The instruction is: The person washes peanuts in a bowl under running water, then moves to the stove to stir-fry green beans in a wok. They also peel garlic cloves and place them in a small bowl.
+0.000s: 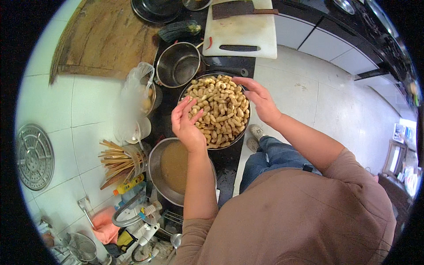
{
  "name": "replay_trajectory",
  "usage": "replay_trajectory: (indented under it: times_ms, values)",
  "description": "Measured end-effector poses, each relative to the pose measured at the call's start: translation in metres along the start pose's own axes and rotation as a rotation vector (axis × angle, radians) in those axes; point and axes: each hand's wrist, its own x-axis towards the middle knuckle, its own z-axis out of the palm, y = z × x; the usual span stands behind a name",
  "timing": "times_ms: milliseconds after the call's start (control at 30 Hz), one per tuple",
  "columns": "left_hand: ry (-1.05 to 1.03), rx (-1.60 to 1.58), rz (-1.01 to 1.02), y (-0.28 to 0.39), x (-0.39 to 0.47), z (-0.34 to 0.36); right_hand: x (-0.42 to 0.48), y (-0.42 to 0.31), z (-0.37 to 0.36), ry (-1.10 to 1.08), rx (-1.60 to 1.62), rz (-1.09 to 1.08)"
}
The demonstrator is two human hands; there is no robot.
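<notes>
A heap of unshelled peanuts (220, 112) fills a round pan (246, 127) on the black countertop (228, 165). My left hand (188, 124) is at the heap's left edge, palm turned inward and fingers apart. Across from it, my right hand (260, 99) curves by the pan's upper right rim with its fingers spread. Both hands look empty; whether the fingertips touch peanuts or rim is hard to tell. Beneath my left forearm stands a wide metal basin (158, 185) of cloudy brown water (174, 164), partly hidden by the arm.
An empty metal pot (179, 64) stands beyond the peanuts, near a white cutting board (238, 33) with a cleaver (233, 10) on it. A dark green squash (179, 30) lies beside the board. Chopsticks (116, 157) and a faucet (127, 220) are at left.
</notes>
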Motion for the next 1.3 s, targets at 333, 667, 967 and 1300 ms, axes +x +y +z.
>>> replay_trajectory:
  times_ms: [333,667,967,1300]
  values:
    - [-0.196,0.115,0.081,-0.011,-0.088,0.026,-0.082,0.034,-0.120,0.603,-0.093,0.306]
    - [-0.661,0.393,-0.551,-0.162,-0.152,0.090,-0.100,0.181,-0.192,0.431,0.057,0.663]
    - [-0.293,0.386,-0.949,-0.377,-0.178,0.137,-0.129,0.377,-0.244,0.015,-0.455,0.895]
    - [-0.100,0.411,-0.929,-0.546,-0.177,0.128,-0.126,0.593,-0.317,0.122,-0.631,0.904]
